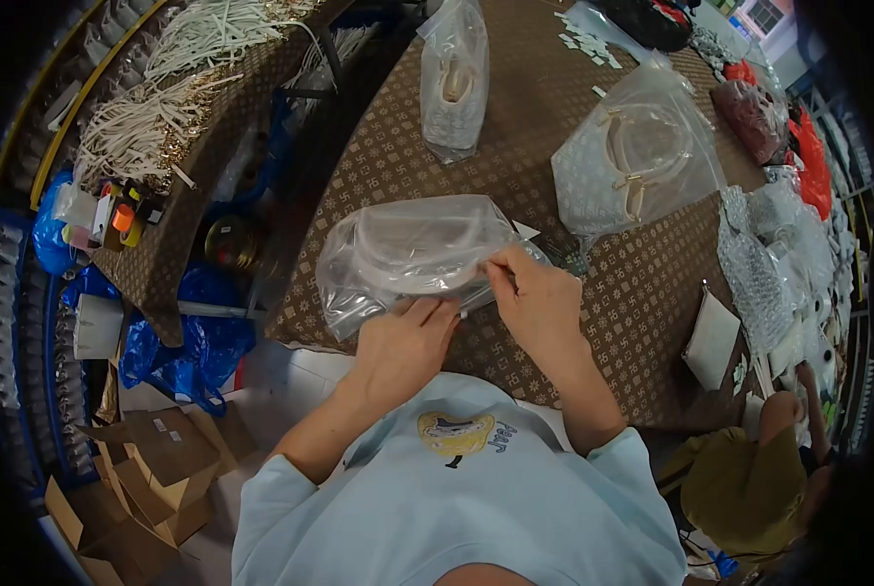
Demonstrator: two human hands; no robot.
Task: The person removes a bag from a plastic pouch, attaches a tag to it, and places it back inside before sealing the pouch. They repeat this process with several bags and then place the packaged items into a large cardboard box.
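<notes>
A clear plastic bag point(344, 264) lies on the brown patterned table in front of me. Through it shows a pale handbag point(427, 278) with a curved handle, lying on its side. My left hand point(408, 342) is at the near edge of the plastic, fingers bent and closed on it. My right hand point(540, 298) pinches the plastic between thumb and forefinger at its right side. A small white card point(526, 230) pokes out just beyond the plastic, near the right hand.
Two plastic-wrapped handbags, a narrow one point(454, 112) and a wide one point(632, 161), stand farther back. A cream pouch point(711, 337) and bubble wrap point(757, 269) lie right. Pale straps point(144, 127) pile up left, above cardboard boxes point(154, 479). Another person point(745, 488) sits at lower right.
</notes>
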